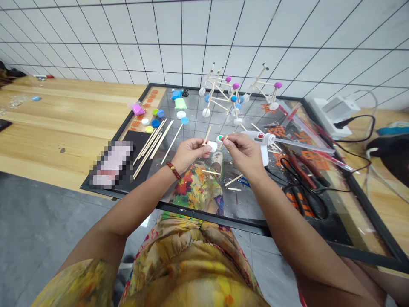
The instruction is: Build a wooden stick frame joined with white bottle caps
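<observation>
Between the thumb and fingers of my left hand point(191, 152) is a white bottle cap point(212, 147), with a short wooden stick point(207, 134) slanting up beside it. My right hand point(245, 152) pinches a small piece of wooden stick point(224, 140) just right of the cap. Behind these fingertips is a round white and green thing point(219, 138), partly covered. A white glue gun point(255, 136) lies past my right hand, its grip partly hidden. Short cut sticks point(211, 172) lie on the glass-like board point(191, 192) below my hands.
Stick models with bottle caps point(206, 112) stand at the back. Long wooden sticks point(161, 140) and colored caps point(155, 123) lie left. Pliers point(306, 170), black-handled scissors point(306, 204) and a cord lie right, near a white power strip point(326, 113). Bagged clay point(138, 109) sits at the board's left.
</observation>
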### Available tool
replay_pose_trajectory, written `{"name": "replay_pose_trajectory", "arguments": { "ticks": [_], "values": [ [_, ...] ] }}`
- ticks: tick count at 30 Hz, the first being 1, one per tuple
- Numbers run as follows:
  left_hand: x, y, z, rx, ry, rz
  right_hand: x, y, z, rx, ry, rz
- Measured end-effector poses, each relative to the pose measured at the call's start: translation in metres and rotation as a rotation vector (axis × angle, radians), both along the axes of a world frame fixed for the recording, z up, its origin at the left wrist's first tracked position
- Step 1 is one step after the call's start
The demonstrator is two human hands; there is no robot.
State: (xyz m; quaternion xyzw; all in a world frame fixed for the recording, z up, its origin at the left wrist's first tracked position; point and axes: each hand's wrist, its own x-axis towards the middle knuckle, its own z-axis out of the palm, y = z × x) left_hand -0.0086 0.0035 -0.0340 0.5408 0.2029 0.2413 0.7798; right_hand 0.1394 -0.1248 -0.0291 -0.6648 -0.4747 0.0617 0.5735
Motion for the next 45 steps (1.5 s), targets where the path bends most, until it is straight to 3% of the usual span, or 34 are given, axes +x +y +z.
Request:
{"name": "replay_pose_trajectory", "arguments": {
  "ticks": [6, 10, 15, 26, 33, 35, 40, 45],
  "values": [
    [0.000, 0.002, -0.001, -0.051, 0.004, -0.006, 0.003, 0.000, -0.007, -0.072, 0.054, 0.028],
    [-0.001, 0.001, 0.000, -0.072, 0.022, -0.024, 0.000, -0.001, -0.006, -0.136, -0.029, 0.092],
    [-0.002, -0.002, 0.001, -0.018, 0.057, -0.049, -0.003, -0.001, -0.002, -0.112, -0.121, 0.162],
    [-0.001, -0.002, 0.001, -0.020, 0.011, 0.078, -0.008, -0.001, -0.007, -0.071, -0.132, 0.159],
    [-0.002, -0.004, 0.004, -0.126, -0.043, -0.094, -0.006, -0.001, -0.004, -0.077, -0.095, 0.161],
    [-0.002, -0.004, 0.003, -0.118, -0.049, -0.086, -0.005, -0.002, -0.002, -0.089, -0.089, 0.153],
    [-0.002, 0.000, 0.000, -0.109, -0.047, -0.027, 0.000, -0.008, 0.008, -0.133, 0.071, 0.091],
    [-0.002, 0.002, -0.001, -0.060, -0.022, -0.017, 0.001, -0.010, 0.010, -0.129, 0.312, 0.152]
  ]
}}
